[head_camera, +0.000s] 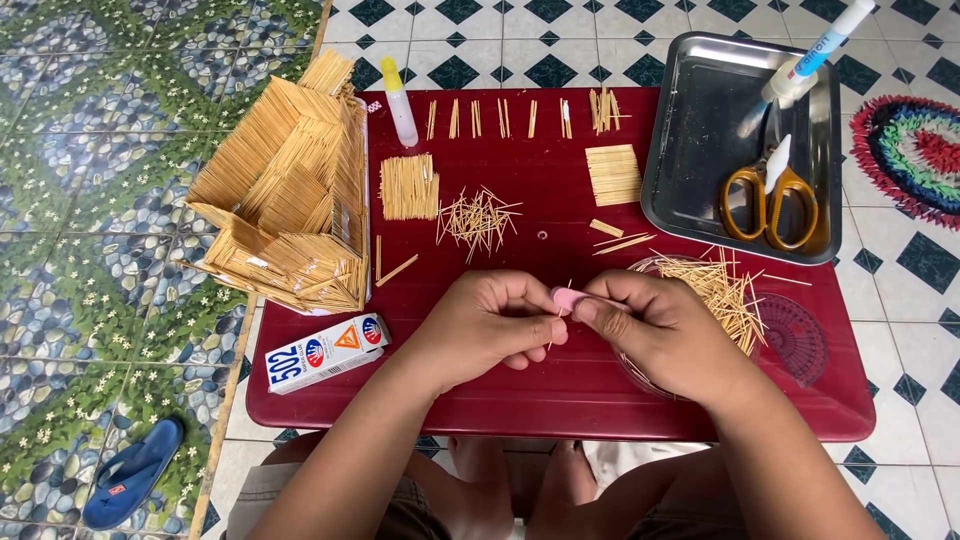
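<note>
Both hands pinch one toothpick (556, 322) (upright, long axis roughly vertical).

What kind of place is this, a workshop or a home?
Probably a home floor used as a craft corner. A low red table stands on patterned floor tiles, a blue sandal lies beside it, and a house model of small sticks sits on the table.

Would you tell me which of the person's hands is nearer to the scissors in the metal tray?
The right hand is nearer: the scissors lie just beyond it, to its right. The left hand is farther away, across the table's middle.
</note>
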